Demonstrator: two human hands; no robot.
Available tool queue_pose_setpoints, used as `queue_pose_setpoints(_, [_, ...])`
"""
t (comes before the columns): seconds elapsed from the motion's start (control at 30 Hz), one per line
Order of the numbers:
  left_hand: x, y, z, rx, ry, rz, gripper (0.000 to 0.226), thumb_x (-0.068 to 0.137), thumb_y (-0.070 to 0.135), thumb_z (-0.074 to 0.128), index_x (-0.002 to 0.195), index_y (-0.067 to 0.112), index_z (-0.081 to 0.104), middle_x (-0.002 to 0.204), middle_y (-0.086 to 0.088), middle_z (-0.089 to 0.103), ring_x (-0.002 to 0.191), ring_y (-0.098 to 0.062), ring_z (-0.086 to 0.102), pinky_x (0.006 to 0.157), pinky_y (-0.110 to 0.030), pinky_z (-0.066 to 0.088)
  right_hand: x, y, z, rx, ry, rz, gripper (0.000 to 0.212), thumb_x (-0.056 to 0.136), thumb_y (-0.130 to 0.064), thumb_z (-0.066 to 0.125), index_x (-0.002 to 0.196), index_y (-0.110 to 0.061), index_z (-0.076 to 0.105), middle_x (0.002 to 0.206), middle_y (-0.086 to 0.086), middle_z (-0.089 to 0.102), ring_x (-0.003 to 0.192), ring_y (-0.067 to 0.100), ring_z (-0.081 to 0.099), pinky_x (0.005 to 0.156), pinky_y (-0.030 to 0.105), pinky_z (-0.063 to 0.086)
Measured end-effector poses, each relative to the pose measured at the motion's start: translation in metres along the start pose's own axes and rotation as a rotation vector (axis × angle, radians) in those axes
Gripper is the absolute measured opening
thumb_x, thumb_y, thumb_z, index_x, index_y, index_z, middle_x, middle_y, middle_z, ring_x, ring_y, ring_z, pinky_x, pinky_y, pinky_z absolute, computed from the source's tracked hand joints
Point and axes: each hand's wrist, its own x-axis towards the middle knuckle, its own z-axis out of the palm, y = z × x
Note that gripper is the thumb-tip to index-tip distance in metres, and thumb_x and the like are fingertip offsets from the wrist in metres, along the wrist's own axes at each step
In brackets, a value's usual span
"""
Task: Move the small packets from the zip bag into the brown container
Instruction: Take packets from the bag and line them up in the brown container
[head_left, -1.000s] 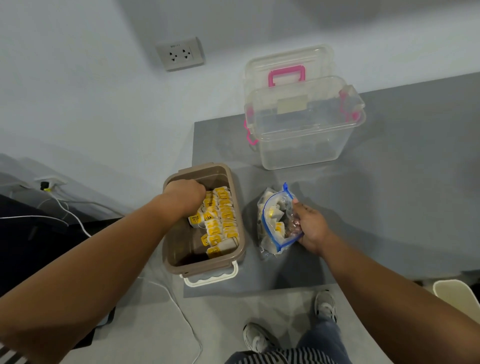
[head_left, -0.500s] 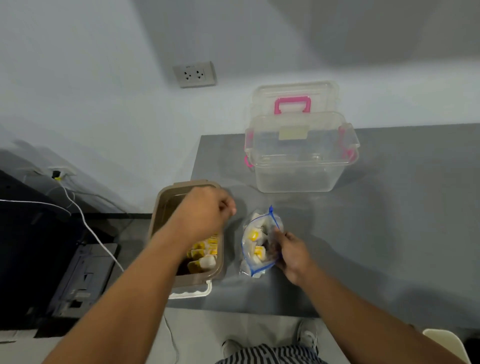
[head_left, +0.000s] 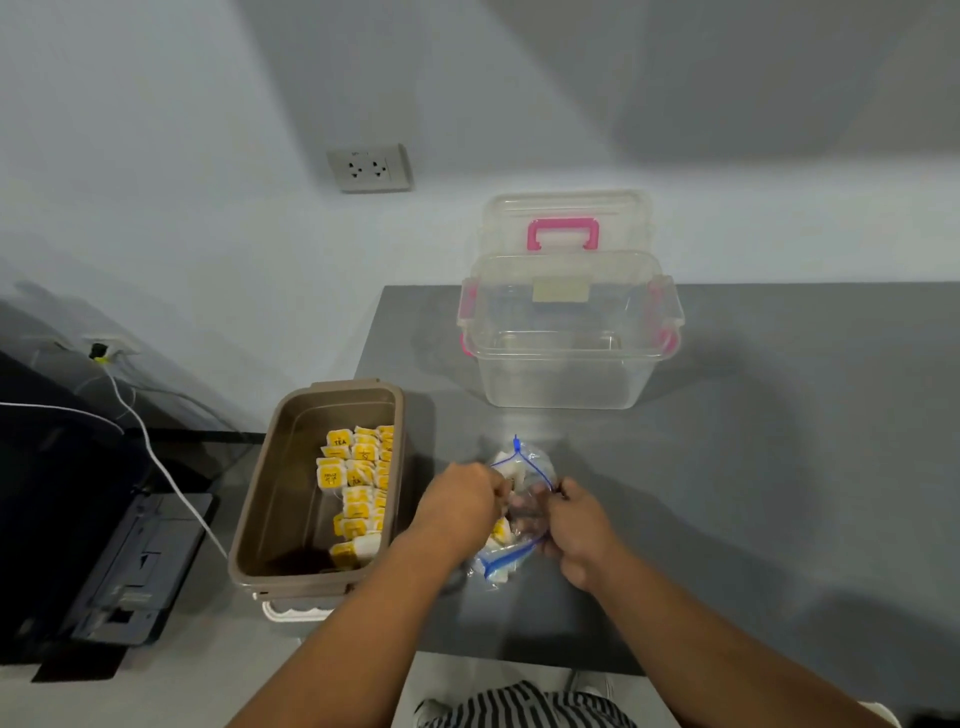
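The brown container (head_left: 270, 499) sits at the table's left edge with several yellow-and-white tea packets (head_left: 358, 483) lined along its right side. Just right of it lies the clear zip bag (head_left: 524, 465) with a blue zip line, still holding several packets. My left hand (head_left: 460, 501) reaches into the bag's mouth with curled fingers; whether it holds a packet is hidden. My right hand (head_left: 576, 525) pinches the bag's right edge and holds it open.
A clear plastic box (head_left: 566, 364) with pink latches stands behind the bag, its lid with a pink handle leaning on the wall. The grey table (head_left: 779, 493) stretches right. Left of the table: a white cable, a dark device on the floor, a wall socket (head_left: 370, 169).
My left hand left the brown container and moved right to the zip bag's mouth. My right hand kept its hold on the bag. The camera view shifted.
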Motion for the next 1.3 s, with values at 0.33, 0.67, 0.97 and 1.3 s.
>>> queue_pose_setpoints(0.33, [-0.004, 0.002, 0.011, -0.001, -0.072, -0.050, 0.019, 0.090, 0.015, 0.063, 0.102, 0.021, 0.077, 0.100, -0.002, 0.073, 0.088, -0.019, 0.069, 0.086, -0.032, 0.058, 0.000, -0.004, -0.006, 0.008, -0.016, -0.024, 0.011, 0.104, -0.009, 0.052, 0.107, -0.004, 0.061, 0.081, 0.009, 0.070, 0.069, 0.017, 0.063, 0.058, 0.028, 0.050])
queue_pose_setpoints(0.67, [-0.004, 0.001, 0.001, -0.284, 0.126, -0.073, 0.016, 0.095, 0.020, 0.061, 0.084, 0.030, 0.067, 0.085, 0.007, 0.070, 0.077, -0.010, 0.066, 0.077, -0.029, 0.058, -0.005, -0.011, -0.003, -0.241, -0.009, -0.060, 0.013, 0.102, -0.019, 0.058, 0.110, -0.011, 0.063, 0.102, 0.007, 0.075, 0.085, 0.019, 0.071, 0.076, 0.035, 0.058])
queue_pose_setpoints(0.97, [-0.005, -0.002, 0.002, -0.263, 0.026, -0.064, 0.017, 0.092, 0.017, 0.068, 0.106, 0.024, 0.073, 0.100, 0.000, 0.073, 0.090, -0.013, 0.069, 0.087, -0.030, 0.058, -0.019, -0.013, -0.004, -0.321, 0.135, -0.006, 0.021, 0.091, -0.014, 0.067, 0.108, -0.015, 0.055, 0.098, 0.003, 0.066, 0.083, 0.014, 0.065, 0.061, 0.025, 0.048])
queue_pose_setpoints(1.3, [-0.011, -0.001, 0.006, -0.182, 0.059, -0.035, 0.009, 0.094, 0.026, 0.064, 0.100, 0.024, 0.070, 0.094, 0.002, 0.071, 0.086, -0.014, 0.067, 0.083, -0.031, 0.058, -0.017, -0.010, 0.003, -0.284, 0.117, 0.235, 0.017, 0.093, 0.000, 0.052, 0.096, -0.005, 0.068, 0.087, 0.018, 0.073, 0.073, 0.032, 0.071, 0.060, 0.041, 0.059])
